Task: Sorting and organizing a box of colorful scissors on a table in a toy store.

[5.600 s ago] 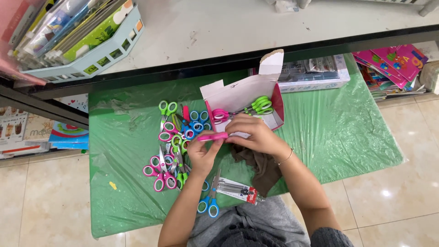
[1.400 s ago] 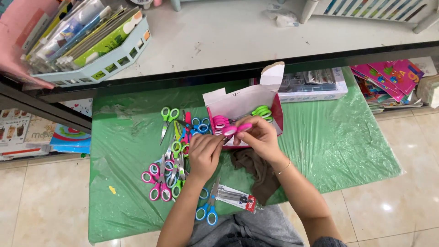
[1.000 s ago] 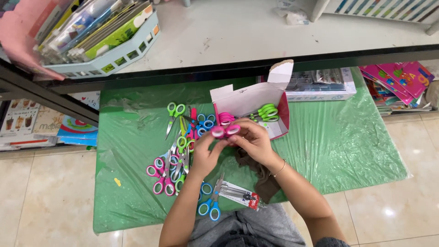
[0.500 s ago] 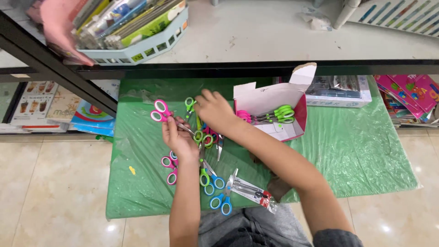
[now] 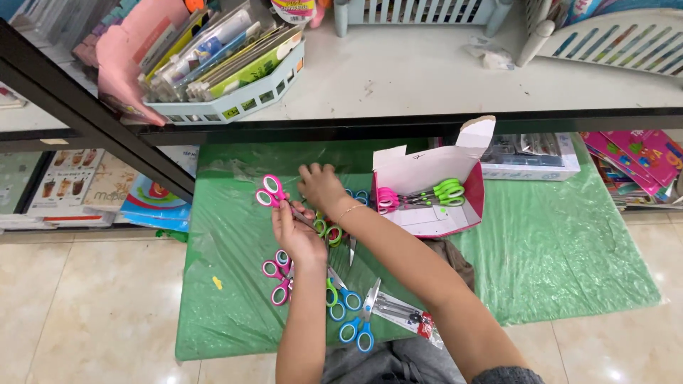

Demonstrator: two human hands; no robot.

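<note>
A stationery shop, seen at floor level in front of a display shelf.

Across the top of the frame runs a white shelf (image 5: 441, 78) with a black edge, carrying a pale basket (image 5: 235, 99) packed with packaged goods at upper left and white racks at upper right. Beneath it sit stacked notebooks (image 5: 78, 188) at left and pink booklets (image 5: 633, 160) at right. Many identical coloured scissors (image 5: 334, 284) lie on green plastic sheeting (image 5: 569, 249) over a glossy tiled floor (image 5: 85, 313), beside an open carton (image 5: 434, 185) holding more.

1. The right hand (image 5: 321, 189) covers the scissors beneath it.
2. The left hand (image 5: 295, 231) hides the blades of the pink scissors (image 5: 272, 192).
3. The pink box (image 5: 434, 183) hides the blade tips inside it.
</note>
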